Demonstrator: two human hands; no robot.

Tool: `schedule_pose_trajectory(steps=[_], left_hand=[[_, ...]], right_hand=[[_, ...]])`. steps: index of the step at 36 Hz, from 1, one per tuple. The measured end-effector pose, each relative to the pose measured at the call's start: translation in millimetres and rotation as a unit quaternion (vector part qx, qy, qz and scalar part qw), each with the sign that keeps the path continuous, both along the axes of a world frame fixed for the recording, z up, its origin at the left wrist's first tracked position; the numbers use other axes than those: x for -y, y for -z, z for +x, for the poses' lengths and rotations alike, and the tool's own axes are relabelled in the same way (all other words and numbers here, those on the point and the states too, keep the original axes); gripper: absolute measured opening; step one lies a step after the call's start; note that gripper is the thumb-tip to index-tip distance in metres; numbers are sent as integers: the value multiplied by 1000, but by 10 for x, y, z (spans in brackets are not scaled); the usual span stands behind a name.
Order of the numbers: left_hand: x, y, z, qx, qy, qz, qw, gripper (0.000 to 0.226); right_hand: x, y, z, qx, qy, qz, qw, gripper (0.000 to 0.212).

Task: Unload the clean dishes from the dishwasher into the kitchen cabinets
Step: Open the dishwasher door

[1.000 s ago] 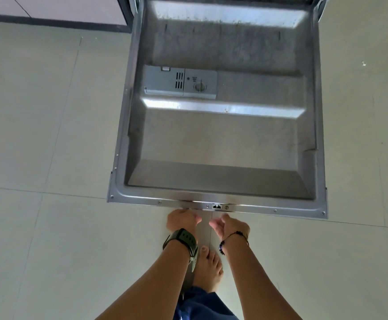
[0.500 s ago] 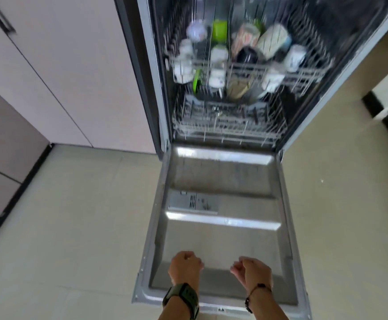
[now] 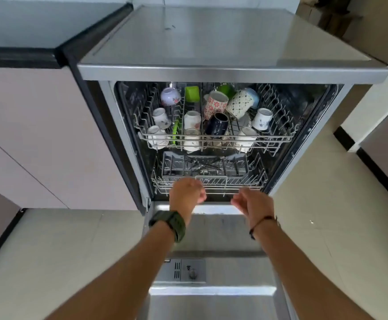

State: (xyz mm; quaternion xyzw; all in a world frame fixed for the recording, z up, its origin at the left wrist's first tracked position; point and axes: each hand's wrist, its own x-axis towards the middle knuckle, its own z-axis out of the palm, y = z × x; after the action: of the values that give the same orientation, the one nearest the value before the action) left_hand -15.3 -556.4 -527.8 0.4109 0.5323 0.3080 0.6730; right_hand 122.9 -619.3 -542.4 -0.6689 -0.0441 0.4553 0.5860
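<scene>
The steel dishwasher (image 3: 211,72) stands open, its door (image 3: 213,294) folded flat below my arms. The upper rack (image 3: 278,139) holds several mugs and cups: a red-flowered mug (image 3: 215,105), a dark blue mug (image 3: 217,125), a green cup (image 3: 192,93), several white ones. The lower rack (image 3: 250,181) carries a grey cutlery basket (image 3: 177,165) with forks. My left hand (image 3: 186,195) and my right hand (image 3: 254,204) hover just in front of the lower rack's front edge, fingers loosely curled, holding nothing.
Pale pink cabinet fronts (image 3: 45,139) with a dark countertop (image 3: 22,54) stand to the left of the machine. Light tiled floor (image 3: 327,239) lies on both sides of the door. A white wall corner with black skirting (image 3: 373,116) is at the right.
My view has risen from the door to the racks. Both hands left the door's front edge and reached forward over the door to the lower rack.
</scene>
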Motion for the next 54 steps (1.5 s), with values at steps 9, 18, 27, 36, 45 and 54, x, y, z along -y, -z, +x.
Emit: schedule_pose_trajectory(steps=[9,18,27,36,45,54], left_hand=[[-1036,-256,490,190,-156,-156,957,56],[-1559,155,635,68,-162,-26,984,62],[-1550,141,586,174,-202,-164,950,20],[-875,274,406,204,-215,-178,938,13],[-237,332,124,214,-211,-172,938,12],[335,301,-97,211,-222,-189,933,2]], right_hand=[[-1010,-140,602,-178,96,91,975,33],[-1597,-63,760,-232,102,100,962,57],[-1634,-77,702,-190,91,70,975,21],[-1017,167,601,-167,94,58,980,10],[-371,181,301,-168,101,82,977,18],[188,120,51,-178,139,85,971,14]])
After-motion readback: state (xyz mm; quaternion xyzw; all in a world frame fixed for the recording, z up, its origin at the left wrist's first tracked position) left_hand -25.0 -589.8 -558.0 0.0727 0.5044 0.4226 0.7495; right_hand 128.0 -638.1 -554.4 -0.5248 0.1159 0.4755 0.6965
